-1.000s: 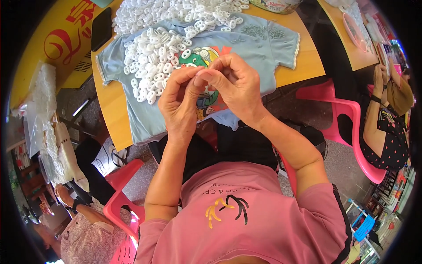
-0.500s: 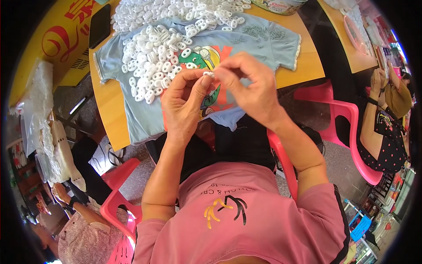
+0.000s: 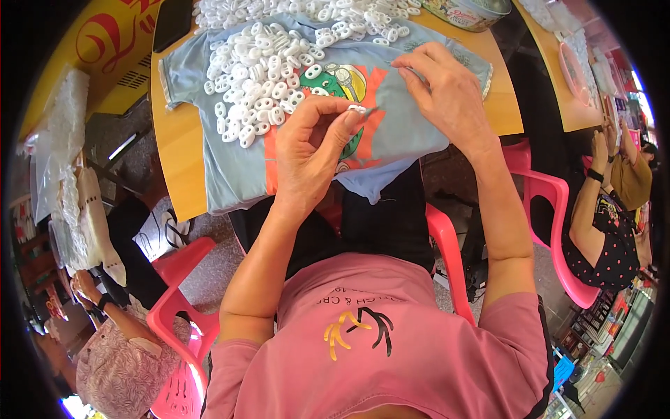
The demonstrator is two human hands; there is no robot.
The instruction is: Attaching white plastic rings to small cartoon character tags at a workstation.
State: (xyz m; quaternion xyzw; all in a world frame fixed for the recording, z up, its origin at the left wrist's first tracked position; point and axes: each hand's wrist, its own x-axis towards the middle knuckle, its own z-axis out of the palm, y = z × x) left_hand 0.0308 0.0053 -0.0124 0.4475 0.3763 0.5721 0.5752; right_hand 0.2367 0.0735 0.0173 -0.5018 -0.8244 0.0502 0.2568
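My left hand (image 3: 312, 150) pinches a small white plastic piece (image 3: 358, 109) between thumb and fingertips, held above a light blue T-shirt (image 3: 391, 140) spread on the wooden table (image 3: 178, 167). My right hand (image 3: 447, 91) hovers over the shirt's right side with fingers curled; whether it holds anything I cannot tell. A big heap of small white oval plastic pieces (image 3: 262, 66) lies on the shirt to the upper left of my left hand. The shirt has a colourful print (image 3: 349, 80) partly hidden by my left hand.
A round tin (image 3: 467, 10) stands at the table's far edge. Pink plastic chairs (image 3: 551, 209) stand at my right and lower left (image 3: 174, 314). A person in a dotted dark top (image 3: 607, 223) sits at right, another person (image 3: 112, 363) at lower left. A yellow sign (image 3: 105, 49) lies beyond the table at left.
My hands have separated: the right hand moved away up and right, while the left hand stays raised with the white piece in its fingertips.
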